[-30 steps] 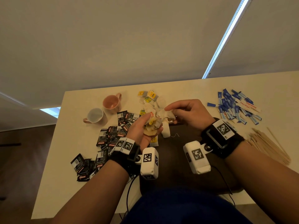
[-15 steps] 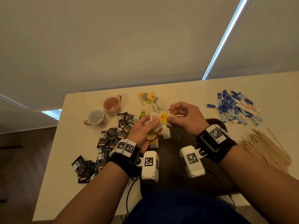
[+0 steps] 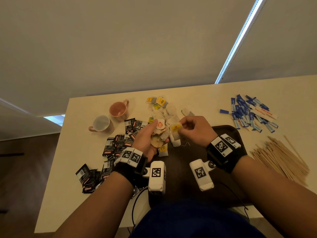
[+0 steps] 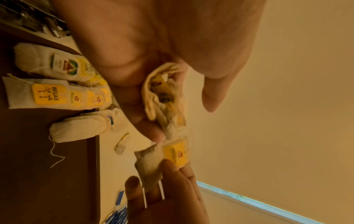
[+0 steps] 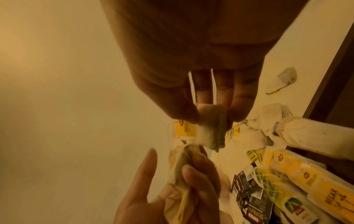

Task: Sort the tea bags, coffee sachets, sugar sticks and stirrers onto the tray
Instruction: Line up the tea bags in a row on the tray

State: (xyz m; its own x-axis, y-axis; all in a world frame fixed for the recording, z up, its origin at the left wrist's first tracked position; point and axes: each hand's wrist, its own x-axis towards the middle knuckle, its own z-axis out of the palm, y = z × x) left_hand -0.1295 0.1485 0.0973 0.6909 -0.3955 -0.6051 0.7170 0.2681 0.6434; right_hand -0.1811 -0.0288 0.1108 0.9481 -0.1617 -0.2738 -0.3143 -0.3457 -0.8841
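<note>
Above the tray's [image 3: 228, 133] twelve o'clock edge, the left hand [image 3: 147, 140] clutches a bunch of tea bags [image 3: 160, 134]; at its three o'clock, touching, the right hand [image 3: 195, 129] pinches one yellow-tagged tea bag [image 3: 175, 129].

It looked like an office break room: a plain cream table [image 3: 197, 93] stood on wood flooring [image 3: 25, 169] against blank walls, with two mugs [image 3: 118, 109] near its far-left corner.
</note>
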